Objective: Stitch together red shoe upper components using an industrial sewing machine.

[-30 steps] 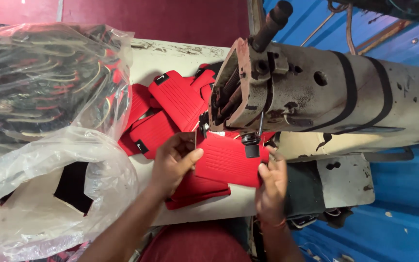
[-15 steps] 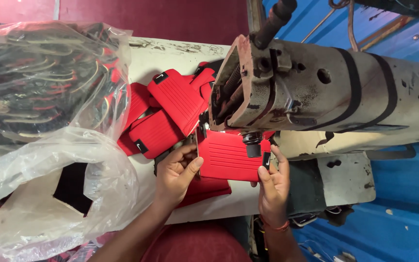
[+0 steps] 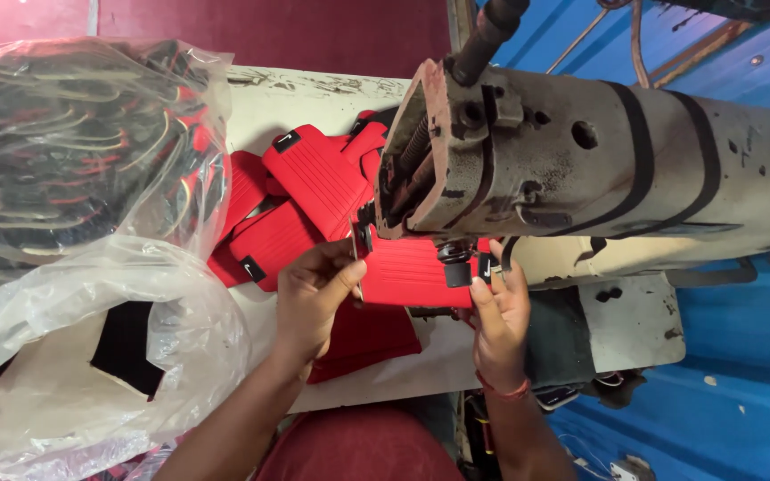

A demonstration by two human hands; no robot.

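My left hand (image 3: 312, 298) pinches the left edge of a red ribbed fabric piece (image 3: 413, 273) that lies under the head of a worn grey sewing machine (image 3: 572, 169). At the piece's right edge my right hand (image 3: 497, 316) grips it beside a small black tab. The needle area is hidden behind the machine head. Behind the held piece, more red pieces with black tabs (image 3: 300, 200) lie heaped on the white table (image 3: 314, 93). Another red piece (image 3: 369, 338) sits under my left hand.
A large clear plastic bag (image 3: 73, 169) of black and red pieces fills the left side. A second clear bag (image 3: 91, 356) with a black and white piece lies at the lower left. Blue surfaces (image 3: 741, 356) lie to the right.
Both hands have slid the held red piece up and further under the machine head. My left hand has shifted right along its edge.
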